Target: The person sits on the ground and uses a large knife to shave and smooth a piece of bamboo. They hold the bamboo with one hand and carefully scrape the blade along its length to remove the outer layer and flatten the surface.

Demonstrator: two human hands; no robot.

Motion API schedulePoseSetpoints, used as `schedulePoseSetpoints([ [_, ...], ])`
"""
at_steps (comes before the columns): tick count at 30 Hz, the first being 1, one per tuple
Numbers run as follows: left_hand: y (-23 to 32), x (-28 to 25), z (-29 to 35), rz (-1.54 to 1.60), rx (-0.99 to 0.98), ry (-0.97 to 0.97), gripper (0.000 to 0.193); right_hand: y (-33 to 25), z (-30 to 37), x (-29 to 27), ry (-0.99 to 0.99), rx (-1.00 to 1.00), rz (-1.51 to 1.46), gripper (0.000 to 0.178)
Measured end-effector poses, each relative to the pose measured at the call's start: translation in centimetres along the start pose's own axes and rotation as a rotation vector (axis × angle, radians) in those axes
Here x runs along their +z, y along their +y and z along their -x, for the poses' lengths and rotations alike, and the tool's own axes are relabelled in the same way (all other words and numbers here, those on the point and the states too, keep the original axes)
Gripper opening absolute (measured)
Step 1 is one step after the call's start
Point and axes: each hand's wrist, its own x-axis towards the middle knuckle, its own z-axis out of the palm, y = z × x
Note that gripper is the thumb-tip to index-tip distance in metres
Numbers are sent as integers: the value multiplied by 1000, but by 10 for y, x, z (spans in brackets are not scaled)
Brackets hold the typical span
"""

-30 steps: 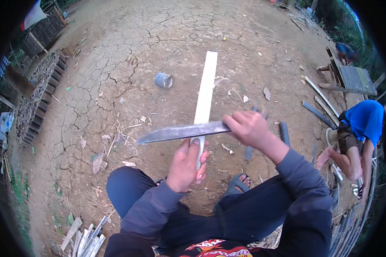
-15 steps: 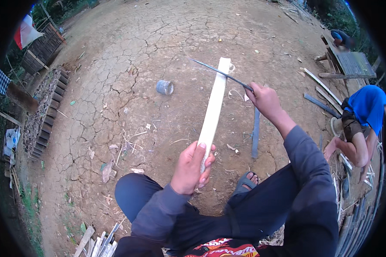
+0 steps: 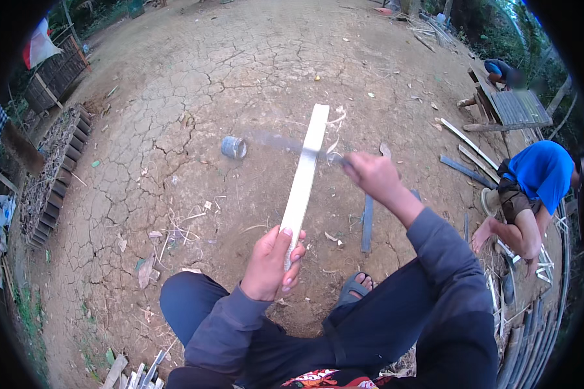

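Note:
My left hand [image 3: 274, 260] is wrapped around the lower end of a long, pale strip of split bamboo [image 3: 303, 178], which slants up and away from me. In my right hand [image 3: 375, 174] is the handle of a long, thin knife [image 3: 284, 143]. Its blade, smeared by motion, lies across the strip above the middle and points left. Thin curled shavings [image 3: 336, 123] hang at the strip's right edge near its far end. Beyond my left hand, a small bluish-grey can [image 3: 233, 148] lies on its side on the ground.
A dark flat slat [image 3: 368, 223] lies right of the strip. At the right a person in blue [image 3: 538, 172] crouches by scattered strips; another is behind a low slatted table [image 3: 519, 107]. Bamboo poles [image 3: 532, 343] are at lower right, cut pieces [image 3: 136, 376] at lower left.
My right hand has drawn the knife along the strip toward me, from near the far end to lower down. The view has shifted slightly; my left hand keeps its hold.

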Motion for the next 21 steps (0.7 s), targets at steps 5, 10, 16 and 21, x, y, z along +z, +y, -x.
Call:
schedulePoseSetpoints([
  [5,7,7,10,11,-19,-42,30,40,-5,9,51,308,130,22],
  [10,2,1,10,38,-27,-58,30,26,-2,-6,-21,80,206,22],
  [16,8,8,14,-17,17,-113,31,68,-2,-3,62,643,59,35],
  [21,16,7,17,-41,86,-147,35,59,-2,-18,18,1046,-475,38],
])
